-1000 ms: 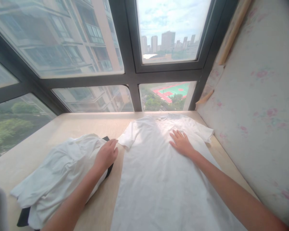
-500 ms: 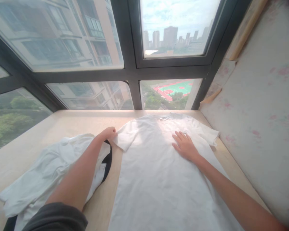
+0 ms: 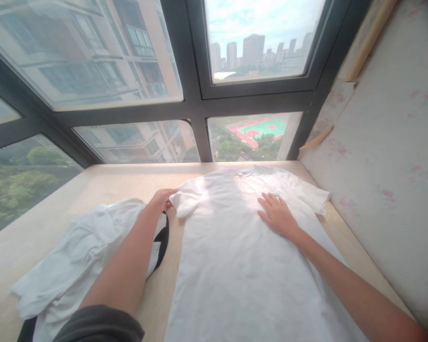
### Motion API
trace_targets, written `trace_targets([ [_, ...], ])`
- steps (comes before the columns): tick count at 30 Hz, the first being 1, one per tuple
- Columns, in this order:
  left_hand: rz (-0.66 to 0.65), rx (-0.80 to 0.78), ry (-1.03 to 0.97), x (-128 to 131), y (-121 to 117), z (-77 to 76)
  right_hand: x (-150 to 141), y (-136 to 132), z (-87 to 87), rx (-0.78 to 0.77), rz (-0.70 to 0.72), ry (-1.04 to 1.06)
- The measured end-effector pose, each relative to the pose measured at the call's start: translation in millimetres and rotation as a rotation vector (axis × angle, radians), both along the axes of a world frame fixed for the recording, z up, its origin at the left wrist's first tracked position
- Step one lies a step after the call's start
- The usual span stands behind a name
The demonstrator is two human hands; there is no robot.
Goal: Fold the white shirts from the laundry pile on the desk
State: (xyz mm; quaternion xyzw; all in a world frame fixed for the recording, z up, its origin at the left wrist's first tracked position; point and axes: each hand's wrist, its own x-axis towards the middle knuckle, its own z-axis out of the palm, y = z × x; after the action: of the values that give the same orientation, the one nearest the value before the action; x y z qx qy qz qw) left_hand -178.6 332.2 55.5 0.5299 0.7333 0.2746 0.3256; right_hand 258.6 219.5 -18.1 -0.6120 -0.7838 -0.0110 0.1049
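A white T-shirt (image 3: 235, 256) lies spread flat on the pale wooden ledge (image 3: 57, 199), collar toward the window. My right hand (image 3: 278, 214) rests flat on its chest, fingers stretched out, beside a small emblem (image 3: 275, 194). My left hand (image 3: 163, 198) has reached over to the shirt's left sleeve (image 3: 185, 202), and its fingers are closed on the sleeve's edge, which is lifted and folded slightly. My left forearm crosses over a heap of white clothes (image 3: 78, 251).
Black fabric (image 3: 162, 242) shows under the white heap on the left. A dark-framed window (image 3: 196, 104) runs along the far side of the ledge. A floral-papered wall (image 3: 388, 156) bounds it on the right.
My left hand left the clothes heap, moved forward and right, and closed on the T-shirt's left sleeve edge. My right hand stayed flat on the shirt.
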Motion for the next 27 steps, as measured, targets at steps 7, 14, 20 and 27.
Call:
trace_targets([
  [7, 0.018, 0.293, 0.125, 35.9, -21.0, 29.1, -0.5, -0.2, -0.1, -0.01, -0.008, 0.008],
  [14, -0.378, 0.286, 0.241, 103.9, -22.4, 38.9, -0.3, 0.9, -3.3, 0.013, 0.001, 0.012],
  [20, -0.387, 0.298, 0.473, 129.7, -45.6, -1.3, 0.1, 1.3, -5.6, 0.02, 0.008, 0.013],
  [27, -0.43, 0.293, 0.727, 137.1, -76.9, -55.2, 1.5, 3.7, -8.2, 0.004, 0.005, 0.012],
])
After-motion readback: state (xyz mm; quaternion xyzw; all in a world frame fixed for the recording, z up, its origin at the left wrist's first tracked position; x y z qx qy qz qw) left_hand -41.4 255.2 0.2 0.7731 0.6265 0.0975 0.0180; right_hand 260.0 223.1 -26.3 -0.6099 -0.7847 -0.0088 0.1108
